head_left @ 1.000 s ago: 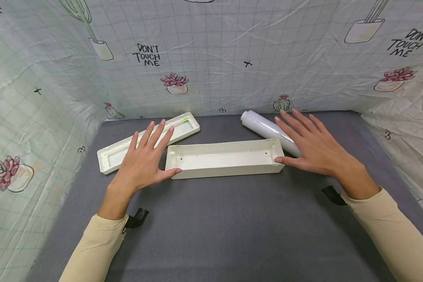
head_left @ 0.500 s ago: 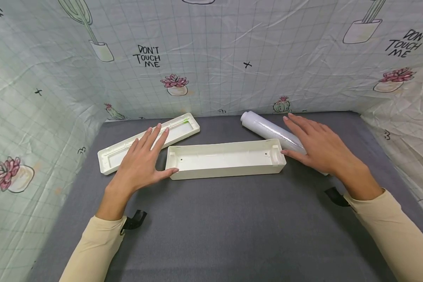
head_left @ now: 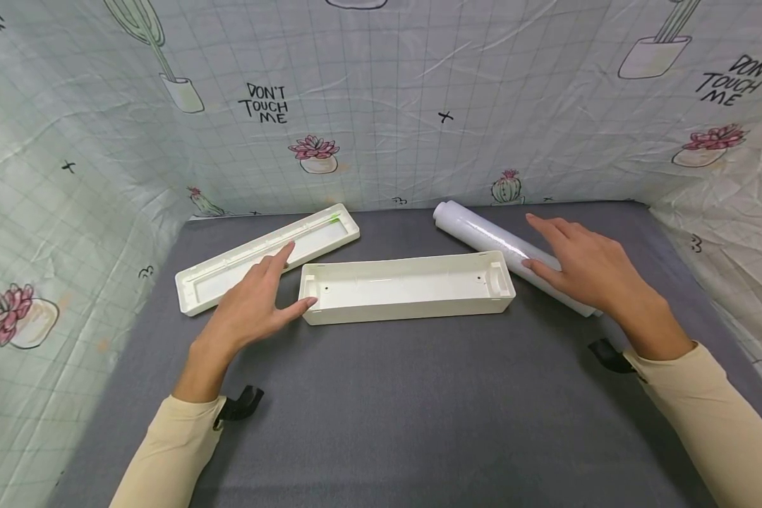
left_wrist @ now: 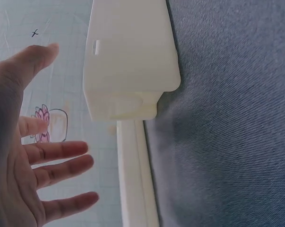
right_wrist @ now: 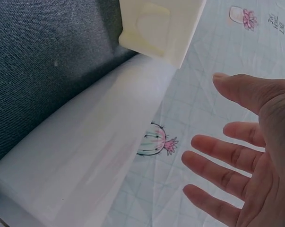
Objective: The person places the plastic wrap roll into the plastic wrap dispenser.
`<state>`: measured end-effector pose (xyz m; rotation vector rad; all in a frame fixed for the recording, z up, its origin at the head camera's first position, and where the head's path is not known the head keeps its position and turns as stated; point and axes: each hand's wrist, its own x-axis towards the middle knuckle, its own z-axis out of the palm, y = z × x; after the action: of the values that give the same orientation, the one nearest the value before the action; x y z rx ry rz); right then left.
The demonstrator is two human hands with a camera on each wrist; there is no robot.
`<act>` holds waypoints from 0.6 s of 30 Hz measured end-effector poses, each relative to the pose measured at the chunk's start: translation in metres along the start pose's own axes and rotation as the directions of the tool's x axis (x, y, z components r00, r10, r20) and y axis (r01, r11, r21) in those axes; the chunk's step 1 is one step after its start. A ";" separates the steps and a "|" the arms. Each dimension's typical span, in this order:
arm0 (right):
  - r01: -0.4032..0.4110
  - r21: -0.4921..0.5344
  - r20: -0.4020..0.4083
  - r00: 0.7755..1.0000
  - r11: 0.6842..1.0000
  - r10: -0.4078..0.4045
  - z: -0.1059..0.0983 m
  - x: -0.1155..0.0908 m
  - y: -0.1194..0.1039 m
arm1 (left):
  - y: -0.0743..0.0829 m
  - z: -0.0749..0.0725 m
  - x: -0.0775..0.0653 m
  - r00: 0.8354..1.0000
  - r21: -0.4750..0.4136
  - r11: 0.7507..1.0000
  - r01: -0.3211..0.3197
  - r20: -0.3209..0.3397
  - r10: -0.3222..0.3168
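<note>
A long cream plastic box [head_left: 406,288], open at the top, lies across the middle of the table. Behind its left end is a matching lid [head_left: 317,236], inner side up, with a small green piece near its right end. At the right, a roll of plastic wrap [head_left: 482,231] lies slanted, its middle passing close to the box's right end. My left hand [head_left: 244,310] hovers at the box's left end, fingers spread, partly covering the lid. Over the roll hovers my right hand [head_left: 593,271], fingers loosely extended. Both wrist views show the palms holding nothing.
A dark grey cloth covers the table [head_left: 406,409]. A pale patterned curtain [head_left: 381,106] with drawn plants hangs behind and along both sides. Black straps sit at both wrists.
My right hand has shifted right, away from the box's end, uncovering more of the roll. My left hand has lowered slightly and its fingers have drawn together. Box, lid and roll stay put.
</note>
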<state>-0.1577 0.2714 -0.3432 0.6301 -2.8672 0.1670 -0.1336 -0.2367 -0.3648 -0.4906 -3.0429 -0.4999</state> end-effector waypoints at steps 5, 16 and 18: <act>-0.010 -0.001 -0.015 1.000 1.000 0.010 0.001 0.000 0.002 | -0.002 0.006 -0.001 1.000 -0.111 0.994 -0.007 0.019 0.009; -0.071 0.041 0.050 0.996 0.997 0.069 0.002 0.002 0.005 | -0.011 0.018 0.002 0.998 -0.316 0.948 -0.044 0.021 0.054; -0.075 0.054 0.059 0.996 0.996 0.072 0.002 0.003 0.007 | -0.013 0.019 0.002 0.998 -0.342 0.938 -0.049 0.023 0.061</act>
<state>-0.1632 0.2760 -0.3453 0.5481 -2.9514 0.2448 -0.1389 -0.2417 -0.3866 -0.5961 -2.9693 -1.0363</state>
